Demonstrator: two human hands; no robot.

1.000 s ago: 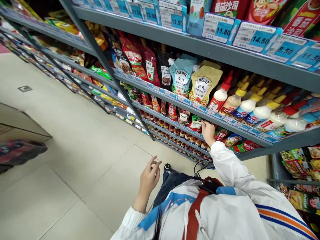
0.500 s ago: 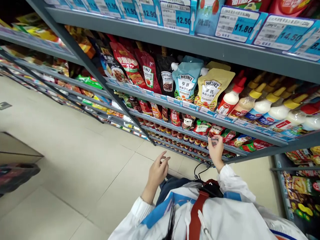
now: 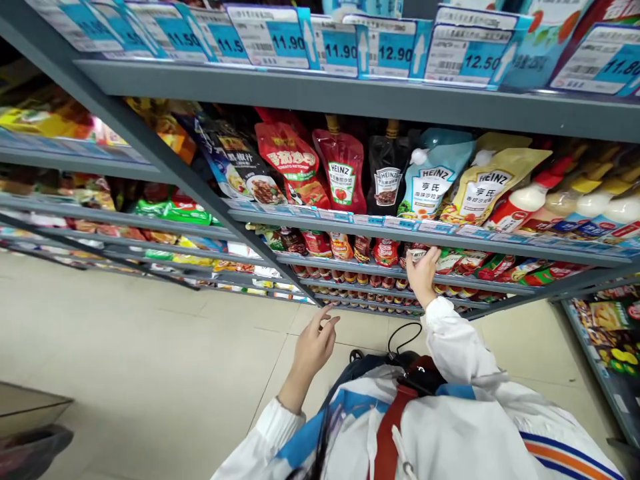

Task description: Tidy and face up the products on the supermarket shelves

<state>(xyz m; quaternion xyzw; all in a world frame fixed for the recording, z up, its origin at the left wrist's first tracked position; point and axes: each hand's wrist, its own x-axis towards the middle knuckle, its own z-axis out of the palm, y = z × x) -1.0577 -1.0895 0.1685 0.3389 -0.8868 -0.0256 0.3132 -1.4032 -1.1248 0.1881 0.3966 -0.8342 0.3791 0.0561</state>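
My right hand (image 3: pixel 423 273) reaches up to the lower middle shelf (image 3: pixel 350 262) and its fingers curl onto a small sauce packet (image 3: pixel 419 252) at the shelf's front edge. Red ketchup packets (image 3: pixel 386 251) stand just left of it. My left hand (image 3: pixel 315 343) hangs free in front of my chest with its fingers loosely apart and nothing in it. Both arms wear white sleeves. One shelf up stand Heinz spout pouches: a red one (image 3: pixel 344 172), a blue one (image 3: pixel 434 181) and a yellow one (image 3: pixel 490 181).
Grey shelving runs from left to right with blue price tags (image 3: pixel 340 47) along the top edge. Squeeze bottles (image 3: pixel 520 200) fill the right of the pouch shelf. Small jars (image 3: pixel 370 283) line the lower shelves. Beige tiled floor (image 3: pixel 125 360) spreads to the left. A dark object (image 3: pixel 30 450) lies at bottom left.
The view swung left and up along the shelving. My right hand drew back from the shelf and then returned to a packet on it. My left hand stayed hanging free.
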